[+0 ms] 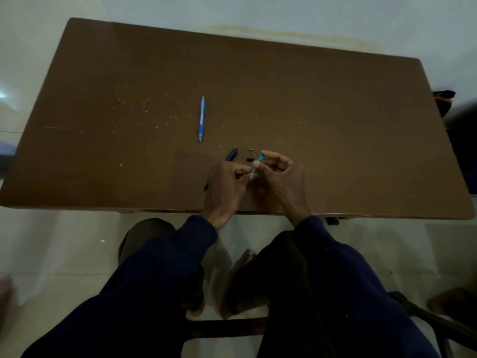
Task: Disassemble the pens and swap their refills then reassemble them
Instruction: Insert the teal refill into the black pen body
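Brown table (309, 112) is shown in dim light, a blue pen (201, 120) left whole at its middle. Below and right of that pen, a teal pen barrel (260, 158) is pinched in the right hand (278, 177), its pale end nipped by the left hand (227, 184). Light, slick plastic is judged best gripped near the joint. Small black parts (249, 159) are seen scattered between blue pen and hands, easily knocked

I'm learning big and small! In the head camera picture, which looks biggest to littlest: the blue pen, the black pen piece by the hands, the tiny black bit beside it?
1. blue pen, longest.
2. black pen piece, though its near end may hide behind the left hand.
3. tiny black bit, smallest.
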Tool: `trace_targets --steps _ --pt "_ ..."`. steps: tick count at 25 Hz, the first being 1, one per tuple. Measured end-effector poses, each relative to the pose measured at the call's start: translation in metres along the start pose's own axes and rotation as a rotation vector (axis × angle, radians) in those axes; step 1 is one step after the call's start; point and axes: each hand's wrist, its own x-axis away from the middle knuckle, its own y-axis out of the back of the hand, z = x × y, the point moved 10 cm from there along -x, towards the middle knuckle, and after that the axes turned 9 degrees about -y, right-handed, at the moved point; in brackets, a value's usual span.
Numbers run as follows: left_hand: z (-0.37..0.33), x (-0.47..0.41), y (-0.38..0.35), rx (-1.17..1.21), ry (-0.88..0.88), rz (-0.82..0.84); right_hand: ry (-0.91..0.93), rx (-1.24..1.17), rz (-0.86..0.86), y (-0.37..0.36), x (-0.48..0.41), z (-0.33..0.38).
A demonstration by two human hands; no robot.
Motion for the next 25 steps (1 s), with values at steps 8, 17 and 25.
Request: trace_targets --steps 8,17,25 --pt "0.042 -0.005 0.032 -0.143 0.155 -0.121 0.01 0.306 -0.205 0.032 -0.038 0.01" --pt "0.079 -0.014 0.038 -0.185 0.285 -0.109 0.085 0.439 -0.234 0.031 -0.046 0.006" --pt "0.078 -0.013 0.041 -0.275 0.284 -0.094 0.222 0.483 -0.247 0.023 -0.027 0.019"
